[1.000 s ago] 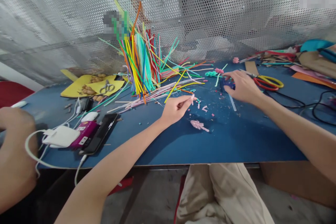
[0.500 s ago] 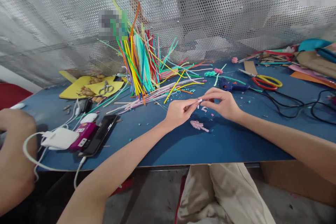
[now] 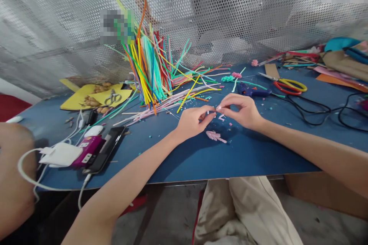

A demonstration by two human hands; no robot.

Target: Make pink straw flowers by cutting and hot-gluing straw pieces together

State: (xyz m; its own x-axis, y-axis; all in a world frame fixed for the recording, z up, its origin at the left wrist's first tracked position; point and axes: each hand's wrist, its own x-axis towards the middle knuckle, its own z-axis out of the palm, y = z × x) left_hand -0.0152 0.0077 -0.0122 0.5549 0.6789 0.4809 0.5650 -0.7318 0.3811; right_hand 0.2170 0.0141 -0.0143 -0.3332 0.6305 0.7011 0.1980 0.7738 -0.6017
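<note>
My right hand [image 3: 241,111] is closed in a pinch around a small pale pink piece [image 3: 219,108], seemingly cut pipe cleaner. Facing it, nearly touching, the thumb and forefinger of my left hand [image 3: 191,123] curl toward each other at the tips. What they hold, if anything, is too small to make out. Just below the hands lies a pale pink bundle of short fuzzy pieces with a stem [image 3: 215,136]. Short pale offcuts [image 3: 221,117] are scattered on the blue table [image 3: 178,162] beneath my fingers.
A bunch of colourful pipe cleaners [image 3: 152,72] stands behind my left hand. Beyond my right hand lie a blue glue gun [image 3: 254,90], red-and-yellow-handled scissors [image 3: 290,85] and black cable [image 3: 310,113]. At left are a phone [image 3: 106,149], a purple power adapter [image 3: 89,151] and another person's arm [image 3: 17,176].
My fingertips, pressed together around the small pink piece before, have come slightly apart, and the piece now sits in my right fingers. The view has shifted slightly.
</note>
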